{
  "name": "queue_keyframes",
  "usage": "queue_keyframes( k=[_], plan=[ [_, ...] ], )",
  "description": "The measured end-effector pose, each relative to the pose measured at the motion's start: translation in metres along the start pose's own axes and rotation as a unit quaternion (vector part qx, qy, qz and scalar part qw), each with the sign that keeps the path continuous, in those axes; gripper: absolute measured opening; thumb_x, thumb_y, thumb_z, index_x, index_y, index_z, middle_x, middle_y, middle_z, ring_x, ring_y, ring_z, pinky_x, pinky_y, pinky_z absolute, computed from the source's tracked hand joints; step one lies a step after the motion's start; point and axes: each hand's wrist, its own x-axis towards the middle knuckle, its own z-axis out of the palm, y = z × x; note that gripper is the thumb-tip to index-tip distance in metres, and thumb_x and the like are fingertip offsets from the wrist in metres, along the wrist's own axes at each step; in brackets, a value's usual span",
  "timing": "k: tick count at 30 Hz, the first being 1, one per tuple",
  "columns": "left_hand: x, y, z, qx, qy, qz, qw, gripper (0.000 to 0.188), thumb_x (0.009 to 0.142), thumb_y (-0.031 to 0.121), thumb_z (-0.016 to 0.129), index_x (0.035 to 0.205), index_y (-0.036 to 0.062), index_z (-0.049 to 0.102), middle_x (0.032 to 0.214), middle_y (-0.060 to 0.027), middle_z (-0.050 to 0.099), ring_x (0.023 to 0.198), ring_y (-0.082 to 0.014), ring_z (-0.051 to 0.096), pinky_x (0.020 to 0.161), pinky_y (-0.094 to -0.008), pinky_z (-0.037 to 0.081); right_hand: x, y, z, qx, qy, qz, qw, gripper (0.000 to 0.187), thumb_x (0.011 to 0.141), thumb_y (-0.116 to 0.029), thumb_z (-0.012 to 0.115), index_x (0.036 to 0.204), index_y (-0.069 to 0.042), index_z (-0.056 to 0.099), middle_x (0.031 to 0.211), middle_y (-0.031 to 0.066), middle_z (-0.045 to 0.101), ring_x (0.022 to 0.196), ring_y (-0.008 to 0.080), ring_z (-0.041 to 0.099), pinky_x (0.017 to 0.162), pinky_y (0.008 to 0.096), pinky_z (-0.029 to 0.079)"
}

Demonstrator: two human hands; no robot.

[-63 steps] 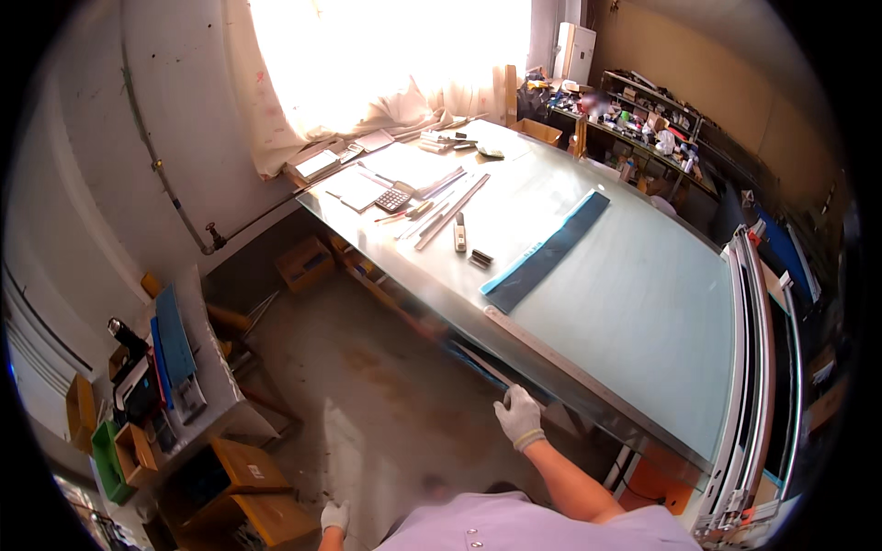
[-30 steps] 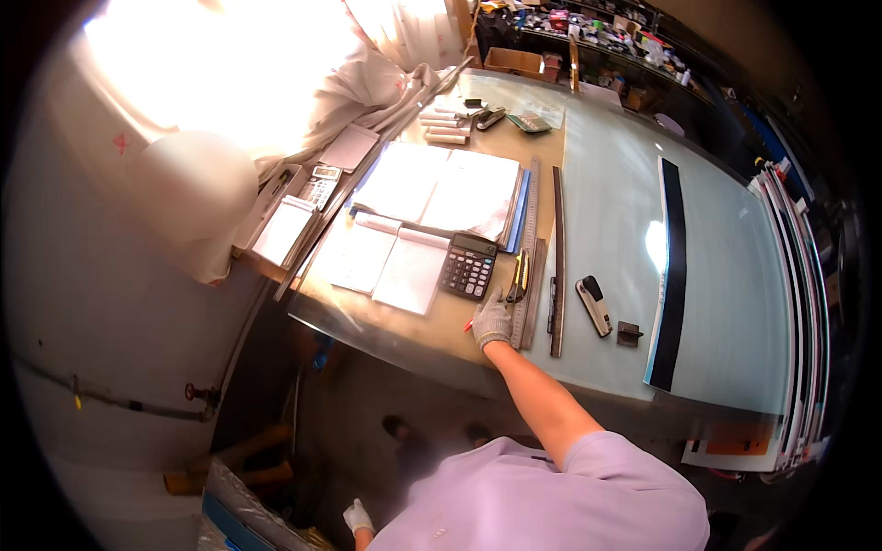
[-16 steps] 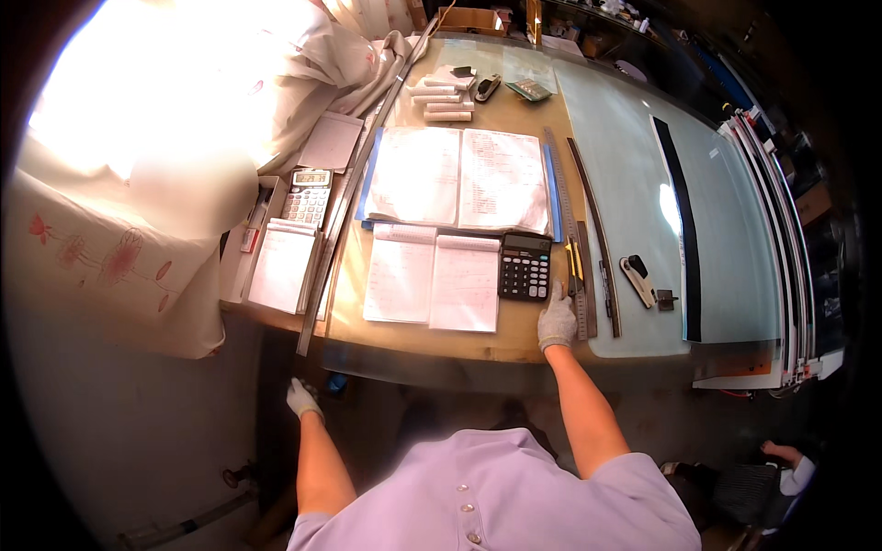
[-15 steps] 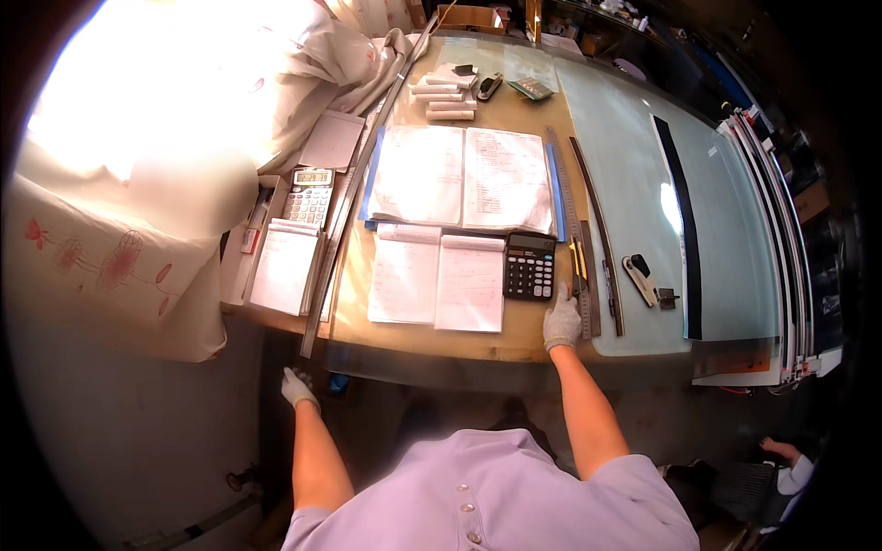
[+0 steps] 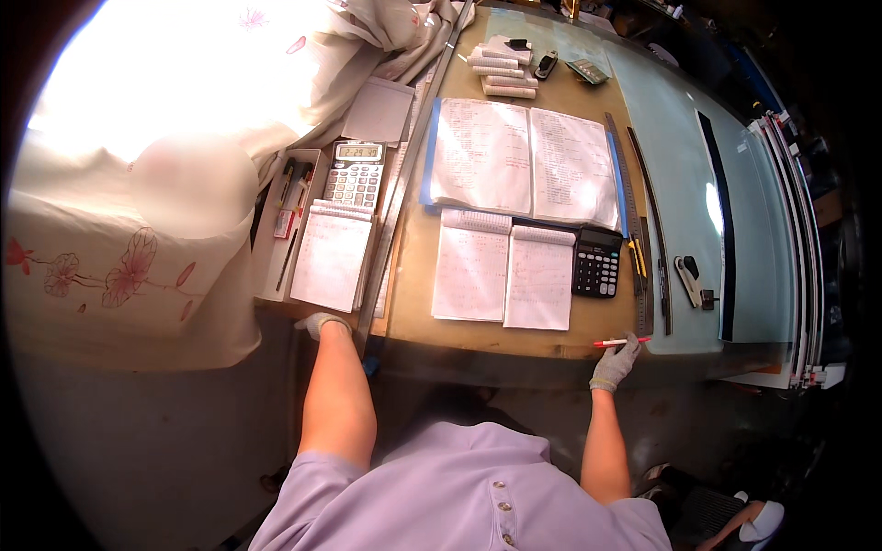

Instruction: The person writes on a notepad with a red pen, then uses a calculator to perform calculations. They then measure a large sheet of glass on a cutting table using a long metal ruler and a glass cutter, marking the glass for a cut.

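My right hand, in a pale knitted glove, pinches a white pen with red ends at the table's front edge. The pen lies crosswise in the fingertips, just in front of a metal ruler. My left hand, gloved too, is at the front edge of the side surface, just below a stack of notepads; its fingers are partly hidden. Ahead of my hands lie an open notepad pair, a black calculator and an open blue-backed folder of written sheets.
A long tray with pens stands left, beside a silver calculator. Yellow cutters, a dark strip and a stapler lie right. Rolled papers are farther back. Another person's arm shows lower right.
My right hand has come back from the yellow cutters and now holds the red-and-white pen. My left hand has moved up to the side surface's edge. The view has shifted left.
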Motion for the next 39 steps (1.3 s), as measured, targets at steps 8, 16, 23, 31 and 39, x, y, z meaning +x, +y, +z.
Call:
queue_keyframes(
  k=[8, 16, 23, 31, 39],
  plan=[
    [-0.086, 0.022, -0.016, 0.02, 0.084, 0.021, 0.996, 0.086, 0.106, 0.061, 0.02, 0.141, -0.0097, 0.054, 0.145, -0.0207, 0.059, 0.137, -0.0329, 0.055, 0.123, -0.0428, 0.034, -0.019, 0.05, 0.001, -0.028, 0.058, 0.018, 0.998, 0.019, 0.104, -0.018, 0.06, 0.118, -0.006, 0.06, 0.11, 0.0166, 0.071, 0.101, 0.0321, 0.069, 0.087, 0.0414, 0.055],
    [-0.061, 0.021, -0.006, 0.041, 0.115, 0.033, 0.992, 0.087, 0.106, 0.062, 0.02, 0.131, -0.0089, 0.063, 0.136, -0.022, 0.065, 0.127, -0.0351, 0.062, 0.116, -0.044, 0.041, -0.015, 0.017, -0.01, -0.16, -0.017, 0.092, 0.983, 0.023, 0.104, -0.028, 0.06, 0.116, -0.008, 0.059, 0.108, 0.0184, 0.071, 0.099, 0.0384, 0.069, 0.082, 0.0471, 0.054],
    [-0.07, 0.027, -0.014, -0.02, 0.052, -0.024, 0.998, 0.085, 0.106, 0.062, 0.023, 0.131, -0.0093, 0.063, 0.136, -0.0225, 0.065, 0.126, -0.0355, 0.063, 0.115, -0.0445, 0.042, -0.013, 0.016, -0.007, -0.177, -0.003, 0.044, 0.983, 0.022, 0.102, -0.027, 0.062, 0.113, -0.007, 0.059, 0.101, 0.0203, 0.069, 0.093, 0.0412, 0.067, 0.078, 0.0499, 0.052],
    [-0.056, 0.021, -0.001, 0.027, 0.124, 0.045, 0.991, 0.084, 0.106, 0.061, 0.024, 0.131, -0.0095, 0.062, 0.138, -0.0216, 0.064, 0.128, -0.0348, 0.061, 0.114, -0.043, 0.042, -0.012, 0.022, -0.005, -0.187, 0.008, 0.018, 0.982, 0.019, 0.101, -0.024, 0.063, 0.108, -0.007, 0.059, 0.095, 0.0208, 0.067, 0.088, 0.043, 0.065, 0.075, 0.0505, 0.05],
    [-0.041, 0.02, 0.0, 0.016, 0.133, 0.061, 0.989, 0.083, 0.106, 0.061, 0.025, 0.131, -0.0094, 0.062, 0.138, -0.0203, 0.064, 0.128, -0.0338, 0.061, 0.114, -0.0437, 0.043, -0.012, 0.019, -0.005, -0.196, 0.004, 0.021, 0.98, 0.018, 0.1, -0.025, 0.064, 0.106, -0.008, 0.06, 0.097, 0.0208, 0.067, 0.088, 0.0433, 0.065, 0.074, 0.0514, 0.05]
  ],
)
